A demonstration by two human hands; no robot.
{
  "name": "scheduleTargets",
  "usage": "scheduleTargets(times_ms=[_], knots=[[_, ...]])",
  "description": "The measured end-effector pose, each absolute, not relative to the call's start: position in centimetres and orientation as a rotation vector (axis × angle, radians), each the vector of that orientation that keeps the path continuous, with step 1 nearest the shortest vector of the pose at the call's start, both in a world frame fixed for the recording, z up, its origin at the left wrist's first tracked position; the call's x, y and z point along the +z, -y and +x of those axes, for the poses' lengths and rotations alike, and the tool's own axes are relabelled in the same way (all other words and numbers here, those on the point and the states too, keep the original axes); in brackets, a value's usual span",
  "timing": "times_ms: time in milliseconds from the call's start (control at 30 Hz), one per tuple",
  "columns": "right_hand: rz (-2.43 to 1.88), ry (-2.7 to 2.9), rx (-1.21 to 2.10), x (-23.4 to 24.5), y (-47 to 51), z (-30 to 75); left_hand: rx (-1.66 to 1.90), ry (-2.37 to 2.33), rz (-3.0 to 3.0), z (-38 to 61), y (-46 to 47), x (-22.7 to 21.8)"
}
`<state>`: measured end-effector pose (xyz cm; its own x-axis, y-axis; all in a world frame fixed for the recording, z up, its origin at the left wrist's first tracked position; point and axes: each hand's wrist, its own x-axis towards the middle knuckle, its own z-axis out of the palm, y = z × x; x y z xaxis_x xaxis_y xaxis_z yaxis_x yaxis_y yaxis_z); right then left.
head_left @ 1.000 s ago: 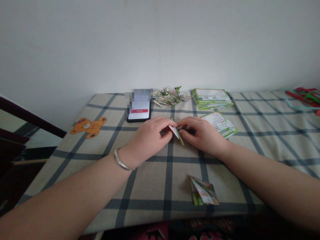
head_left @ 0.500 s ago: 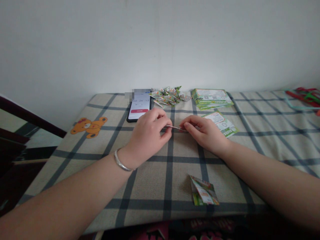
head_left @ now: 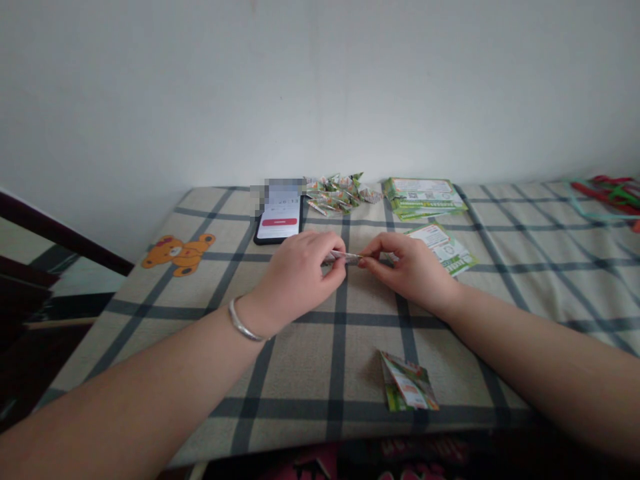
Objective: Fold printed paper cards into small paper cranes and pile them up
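Observation:
Between my two hands a narrow folded piece of printed paper (head_left: 352, 258) is held edge-on above the checked cloth. My left hand (head_left: 307, 267), with a silver bangle at the wrist, pinches its left end. The right end sits between the thumb and fingers of my right hand (head_left: 400, 267). Much of the paper is hidden by the fingers. Close to the front edge lies another folded printed paper (head_left: 409, 383), flat with a slanting white flap. A loose green-and-white leaflet (head_left: 443, 245) lies partly behind my right hand.
A phone (head_left: 280, 217) showing a timer lies behind my left hand. Beside it is a heap of folded paper pieces (head_left: 337, 193), then a stack of leaflets (head_left: 425, 195). A clear tray (head_left: 600, 212) with red and green items stands far right. A bear picture (head_left: 177, 255) is at left.
The held paper has turned so more of its printed side shows. My left hand has dropped slightly, and my right fingertips have shifted along the paper's end.

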<state>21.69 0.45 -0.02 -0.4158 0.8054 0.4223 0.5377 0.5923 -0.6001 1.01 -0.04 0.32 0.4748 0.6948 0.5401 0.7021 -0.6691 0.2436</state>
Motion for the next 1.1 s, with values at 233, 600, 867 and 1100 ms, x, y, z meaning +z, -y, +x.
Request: scheduleTargets(times_ms=[233, 600, 867, 1100], knots=[[-1.042, 2.109, 0.457, 0.12, -0.38, 21.52, -0.979, 1.245, -2.786, 0.92, 0.16, 0.41], [-1.001, 2.099, 0.71, 0.17, -0.35, 21.77, -0.953, 1.238, -2.75, 0.86, 0.34, 0.48], [-0.976, 1.988, 0.935, -0.02, -0.76, 21.77, -0.986, 1.118, -2.744, 0.67, 0.03, 0.32], [-1.01, 2.013, 0.887, -0.06, -0.69, 21.69, -1.043, 1.091, -2.708, 0.77, -0.04, 0.29]])
